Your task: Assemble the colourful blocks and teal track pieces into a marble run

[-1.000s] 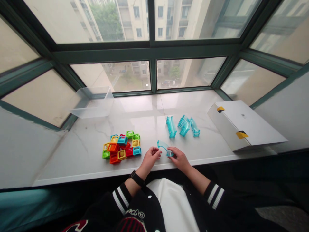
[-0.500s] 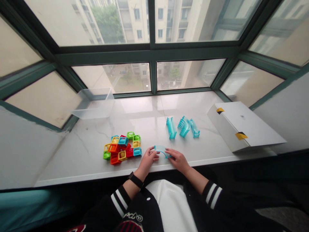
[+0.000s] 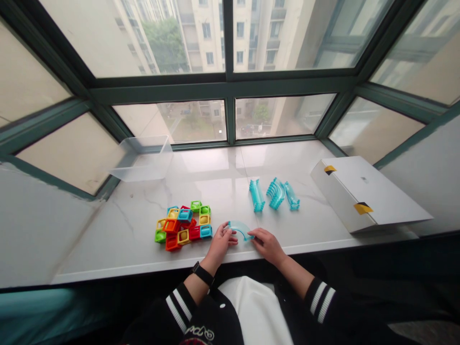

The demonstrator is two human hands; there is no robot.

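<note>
A curved, clear-blue plastic track piece (image 3: 238, 226) is held between my two hands just above the front part of the sill. My left hand (image 3: 220, 241) grips its left end, with the thumb on top. The fingers of my right hand (image 3: 266, 243) pinch its right end. To the left of my left hand lies a cluster of coloured square blocks (image 3: 183, 235) in red, yellow, green, orange and blue. Beyond my right hand rest a group of straight track pieces (image 3: 257, 196), a stack of curved track pieces (image 3: 276, 193) and a short track piece (image 3: 292, 196).
A clear plastic bin (image 3: 143, 160) stands at the back left of the white marble-look sill (image 3: 215, 172). At the right sits a white box (image 3: 366, 191) with yellow-and-black tabs. Dark green window frames (image 3: 230, 88) enclose the back and sides.
My right hand has shifted its fingers to the tip of the curved track piece, showing more of it. The whole view has moved slightly, so everything appears a little lower.
</note>
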